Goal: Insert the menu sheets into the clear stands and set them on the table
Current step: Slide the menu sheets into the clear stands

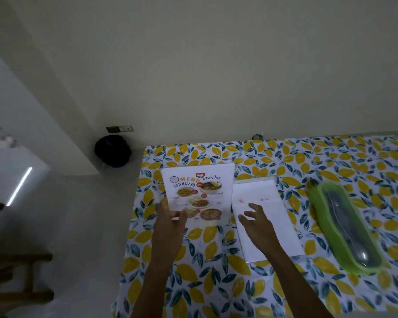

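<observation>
A menu sheet (200,191) with food pictures and the word MENU lies face up on the table (216,271), which has a lemon-print cloth. My left hand (170,222) pinches its lower left corner between thumb and fingers. To its right lies a flat clear stand (274,228) with white paper in it, faint pink print showing through. My right hand (254,218) hovers over the stand's near left part, fingers spread, holding nothing.
A long green container (345,228) with a clear lid lies on the right of the table. A dark round bag (112,150) sits on the floor by the wall past the table's far left corner. Wooden furniture (16,283) stands at the lower left.
</observation>
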The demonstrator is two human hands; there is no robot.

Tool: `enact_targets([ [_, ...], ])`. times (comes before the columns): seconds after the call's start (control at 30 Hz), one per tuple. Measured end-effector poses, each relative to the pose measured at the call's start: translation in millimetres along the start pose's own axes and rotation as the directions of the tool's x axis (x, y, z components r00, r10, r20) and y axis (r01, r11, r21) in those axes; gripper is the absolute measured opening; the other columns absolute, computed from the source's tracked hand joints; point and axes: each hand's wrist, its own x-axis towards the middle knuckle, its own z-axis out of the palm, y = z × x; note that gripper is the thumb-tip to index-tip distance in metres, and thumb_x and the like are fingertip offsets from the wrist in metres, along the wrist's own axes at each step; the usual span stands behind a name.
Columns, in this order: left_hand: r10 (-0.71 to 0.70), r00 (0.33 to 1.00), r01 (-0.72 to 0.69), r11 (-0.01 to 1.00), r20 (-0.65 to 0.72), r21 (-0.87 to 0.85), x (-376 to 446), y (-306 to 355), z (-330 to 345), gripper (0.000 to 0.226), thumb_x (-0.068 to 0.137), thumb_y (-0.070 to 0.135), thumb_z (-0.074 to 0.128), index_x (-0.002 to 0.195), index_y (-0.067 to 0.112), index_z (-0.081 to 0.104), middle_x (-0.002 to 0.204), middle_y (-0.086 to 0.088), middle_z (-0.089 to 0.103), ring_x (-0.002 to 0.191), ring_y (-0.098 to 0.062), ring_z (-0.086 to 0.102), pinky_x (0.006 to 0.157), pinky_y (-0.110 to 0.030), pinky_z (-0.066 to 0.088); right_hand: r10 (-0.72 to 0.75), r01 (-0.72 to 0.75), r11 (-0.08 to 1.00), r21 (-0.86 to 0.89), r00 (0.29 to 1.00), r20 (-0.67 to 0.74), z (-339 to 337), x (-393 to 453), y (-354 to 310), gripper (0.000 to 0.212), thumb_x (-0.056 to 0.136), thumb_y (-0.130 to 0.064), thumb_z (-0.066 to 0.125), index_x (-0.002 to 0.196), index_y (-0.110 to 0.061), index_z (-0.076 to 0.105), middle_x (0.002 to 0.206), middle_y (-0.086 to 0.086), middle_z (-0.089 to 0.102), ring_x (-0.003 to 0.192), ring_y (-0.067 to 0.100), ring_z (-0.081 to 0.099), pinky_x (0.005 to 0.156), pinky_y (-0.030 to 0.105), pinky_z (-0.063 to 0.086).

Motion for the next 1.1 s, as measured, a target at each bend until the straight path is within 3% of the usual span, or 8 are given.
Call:
enact_targets([
  [0.2, -0.119, 0.977, 0.121, 0.993, 0.178, 0.003, -46.4, -20.1, 54.4, 0.073, 0.095, 0.041, 0.062, 0.153, 0.013, 0.028, 0.092, 0.013, 0.064, 0.077, 0.001, 0.062, 0.061, -0.015, 0.045, 0.099, -0.105, 0.991, -0.083, 0.993, -0.070, -33.7, -42.0, 47.1, 0.051, 0.097, -0.032, 0.062, 0.143, -0.022, 0.043, 0.135, 0.005, 0.061, 0.087, 0.012, 0.061, 0.058, 0.015, 0.041],
  [0.3, -0.105, 0.958, 0.102, 0.994, 0.267, 0.027, -60.7, -20.5, 82.2, 0.073, 0.095, 0.042, 0.062, 0.153, 0.013, 0.028, 0.091, 0.017, 0.059, 0.075, 0.010, 0.055, 0.059, -0.011, 0.044, 0.135, -0.145, 0.986, -0.087, 0.985, -0.111, -55.7, -53.6, 69.0, 0.049, 0.096, -0.032, 0.062, 0.141, -0.021, 0.045, 0.133, 0.005, 0.064, 0.094, 0.017, 0.062, 0.071, 0.026, 0.050],
  [0.4, -0.138, 0.933, 0.124, 0.990, 0.331, 0.061, -66.3, -18.5, 109.2, 0.070, 0.096, 0.039, 0.061, 0.153, 0.013, 0.029, 0.100, 0.008, 0.062, 0.078, 0.002, 0.059, 0.061, -0.014, 0.046, 0.177, -0.190, 0.978, -0.087, 0.975, -0.137, -78.3, -50.3, 89.0, 0.049, 0.096, -0.031, 0.063, 0.140, -0.020, 0.046, 0.132, 0.006, 0.064, 0.095, 0.018, 0.063, 0.087, 0.041, 0.053],
  [0.5, -0.200, 0.917, 0.185, 0.980, 0.345, 0.078, -66.8, -18.9, 137.3, 0.065, 0.096, 0.037, 0.061, 0.151, 0.013, 0.034, 0.101, 0.007, 0.063, 0.087, -0.012, 0.063, 0.065, -0.022, 0.046, 0.206, -0.217, 0.971, -0.102, 0.973, -0.108, -98.5, -35.2, 106.4, 0.050, 0.097, -0.029, 0.062, 0.142, -0.018, 0.044, 0.131, 0.006, 0.063, 0.097, 0.019, 0.061, 0.079, 0.033, 0.048],
  [0.7, -0.370, 0.892, 0.324, 0.924, 0.261, 0.202, -61.0, -12.4, 205.9, 0.062, 0.094, 0.035, 0.065, 0.146, 0.011, 0.042, 0.134, -0.009, 0.058, 0.120, -0.029, 0.059, 0.098, -0.042, 0.050, 0.259, -0.254, 0.937, -0.239, 0.966, -0.009, -132.6, 20.3, 148.4, 0.051, 0.094, -0.025, 0.064, 0.138, -0.008, 0.047, 0.131, 0.010, 0.061, 0.116, 0.029, 0.062, 0.083, 0.028, 0.042],
  [0.83, -0.410, 0.897, 0.328, 0.869, 0.167, 0.370, -50.9, -29.0, 236.0, 0.045, 0.091, 0.042, 0.062, 0.118, 0.008, 0.054, 0.115, -0.018, 0.062, 0.109, -0.039, 0.060, 0.088, -0.052, 0.053, 0.251, -0.221, 0.905, -0.364, 0.967, 0.036, -139.9, 46.3, 163.1, 0.027, 0.090, -0.026, 0.059, 0.110, -0.010, 0.053, 0.092, 0.001, 0.058, 0.093, 0.029, 0.063, 0.065, 0.031, 0.042],
  [0.97, -0.431, 0.895, 0.374, 0.868, 0.119, 0.328, -48.6, -9.3, 241.1, 0.058, 0.094, 0.039, 0.063, 0.139, 0.006, 0.048, 0.130, -0.018, 0.062, 0.116, -0.035, 0.062, 0.092, -0.040, 0.051, 0.248, -0.192, 0.907, -0.376, 0.963, 0.107, -137.2, 57.6, 166.6, 0.052, 0.091, -0.037, 0.059, 0.137, -0.015, 0.047, 0.127, 0.011, 0.058, 0.113, 0.033, 0.061, 0.090, 0.041, 0.052],
  [1.1, -0.449, 0.887, 0.408, 0.870, 0.103, 0.276, -52.9, 3.0, 240.3, 0.063, 0.094, 0.036, 0.065, 0.145, 0.006, 0.044, 0.136, -0.017, 0.060, 0.121, -0.032, 0.061, 0.093, -0.036, 0.047, 0.306, -0.266, 0.907, -0.326, 0.949, 0.078, -135.6, 61.3, 162.9, 0.050, 0.091, -0.038, 0.059, 0.134, -0.014, 0.051, 0.126, 0.011, 0.060, 0.111, 0.032, 0.061, 0.088, 0.038, 0.050],
])
